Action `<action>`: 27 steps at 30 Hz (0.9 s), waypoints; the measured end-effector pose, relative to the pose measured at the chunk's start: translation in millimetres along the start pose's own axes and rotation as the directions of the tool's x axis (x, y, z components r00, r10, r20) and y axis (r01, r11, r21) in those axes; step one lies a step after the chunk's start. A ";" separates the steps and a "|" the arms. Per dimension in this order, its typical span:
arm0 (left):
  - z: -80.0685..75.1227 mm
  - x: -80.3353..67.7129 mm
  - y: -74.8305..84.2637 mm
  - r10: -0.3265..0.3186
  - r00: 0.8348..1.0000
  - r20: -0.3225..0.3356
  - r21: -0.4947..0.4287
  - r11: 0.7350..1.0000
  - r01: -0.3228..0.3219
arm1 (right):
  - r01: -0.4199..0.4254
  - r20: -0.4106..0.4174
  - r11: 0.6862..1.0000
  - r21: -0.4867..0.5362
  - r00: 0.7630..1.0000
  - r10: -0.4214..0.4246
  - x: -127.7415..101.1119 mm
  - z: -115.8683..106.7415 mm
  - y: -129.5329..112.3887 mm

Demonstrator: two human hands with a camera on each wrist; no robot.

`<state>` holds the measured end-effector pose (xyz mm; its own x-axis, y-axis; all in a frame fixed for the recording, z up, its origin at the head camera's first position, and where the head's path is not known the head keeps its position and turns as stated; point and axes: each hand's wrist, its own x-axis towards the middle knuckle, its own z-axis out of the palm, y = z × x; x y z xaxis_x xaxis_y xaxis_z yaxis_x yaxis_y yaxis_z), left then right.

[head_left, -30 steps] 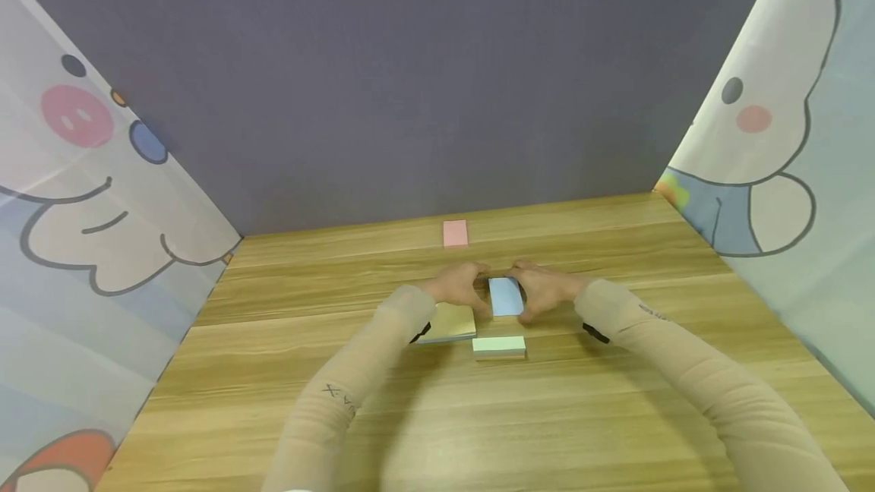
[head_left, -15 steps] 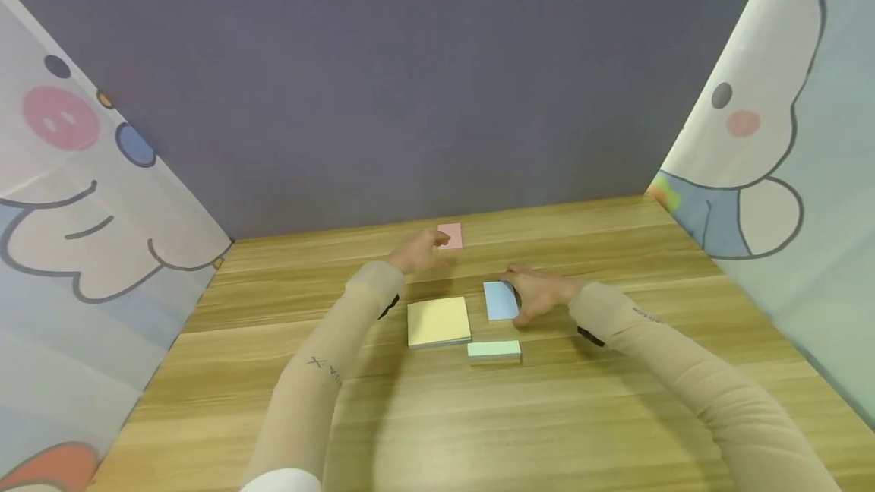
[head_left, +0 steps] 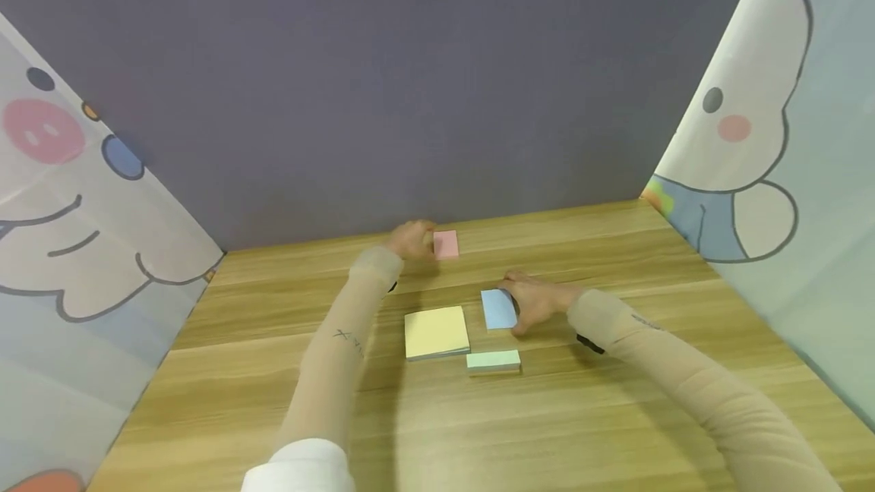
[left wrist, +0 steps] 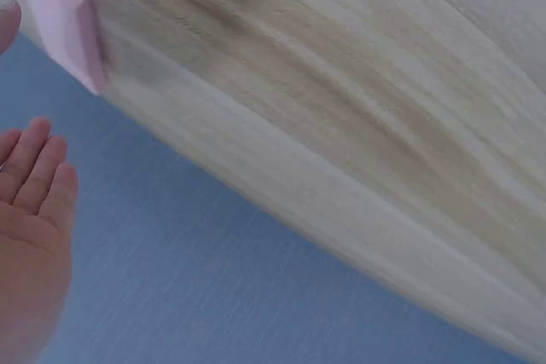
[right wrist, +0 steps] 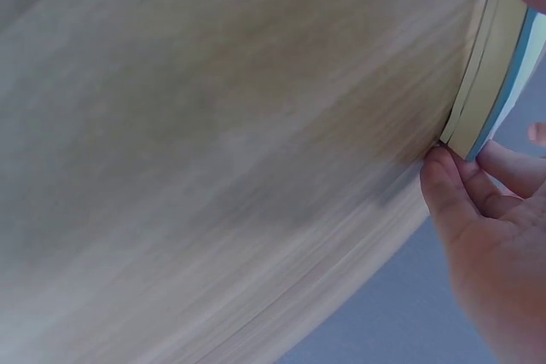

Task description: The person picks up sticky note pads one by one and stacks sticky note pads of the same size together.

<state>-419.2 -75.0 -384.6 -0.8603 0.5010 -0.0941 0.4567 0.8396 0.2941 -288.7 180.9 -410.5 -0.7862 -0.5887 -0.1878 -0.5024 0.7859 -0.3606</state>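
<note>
Wooden tabletop [head_left: 615,401] carries a yellow pad [head_left: 436,331]. Beyond that pad, the left hand [head_left: 412,240], fingers straight and together, reaches beside the pink pad [head_left: 446,244]. Just right of the yellow pad, the right hand [head_left: 536,301] pinches the blue pad [head_left: 497,308] between curled fingers [right wrist: 512,168].

— What lies near the hands?
— A yellow pad [head_left: 436,331] between the forearms, a green pad [head_left: 494,361] nearer the person.
— Beyond them?
— A purple wall [head_left: 410,74], cartoon curtains [head_left: 786,135] flanking.
</note>
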 end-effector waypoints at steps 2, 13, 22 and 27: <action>3.6 3.1 -0.2 -0.016 1.000 0.010 -0.023 1.000 0.016 | -0.017 0.011 1.000 0.013 1.000 0.017 -2.2 0.8 -0.2; 19.8 7.8 -0.2 -0.116 0.989 0.096 -0.140 0.982 0.129 | 0.030 -0.020 0.999 -0.025 0.999 -0.031 -8.4 8.2 -9.0; 23.6 7.4 -3.6 -0.178 0.972 0.156 -0.188 0.960 0.206 | 0.022 -0.006 1.000 -0.014 1.000 -0.022 -8.4 7.6 -20.3; 25.4 8.1 -5.2 -0.164 0.975 0.152 -0.213 0.958 0.195 | 0.021 0.001 1.000 -0.016 1.000 -0.021 -9.0 6.9 -21.0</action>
<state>-422.8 -70.0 -411.0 -0.8791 0.3824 -0.2846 0.2218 0.8567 0.4657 -268.5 168.3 -407.6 -0.7753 -0.6052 -0.1809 -0.5243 0.7762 -0.3501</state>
